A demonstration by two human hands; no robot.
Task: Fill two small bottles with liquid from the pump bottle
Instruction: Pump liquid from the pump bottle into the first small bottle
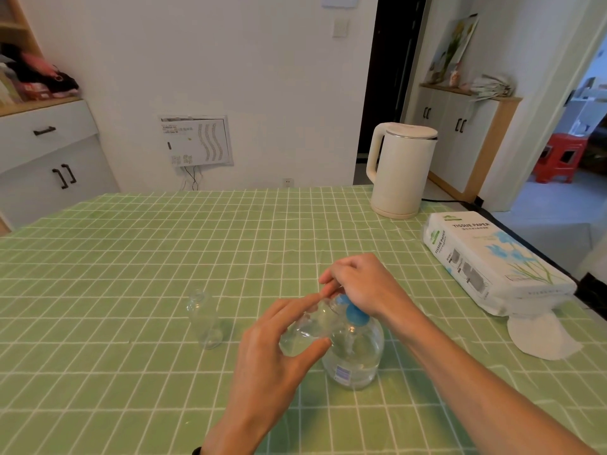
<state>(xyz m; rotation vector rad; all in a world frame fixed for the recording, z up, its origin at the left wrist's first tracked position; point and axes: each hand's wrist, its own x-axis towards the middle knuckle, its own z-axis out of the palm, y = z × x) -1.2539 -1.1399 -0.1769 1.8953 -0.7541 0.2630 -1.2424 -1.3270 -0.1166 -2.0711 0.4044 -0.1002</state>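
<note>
Part-full and probably steady under pressing, the pump bottle (356, 359) stands at the table's (131, 257) six o'clock. The right hand (364, 284) curls its fingers over the blue pump head. The left hand (272, 349) pinches a light, likely slippery small bottle (305, 333) by its body at the spout. The second bottle (203, 320) stands at the pump bottle's nine o'clock.

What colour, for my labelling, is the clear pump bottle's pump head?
Blue pump head, best in head view.
</note>
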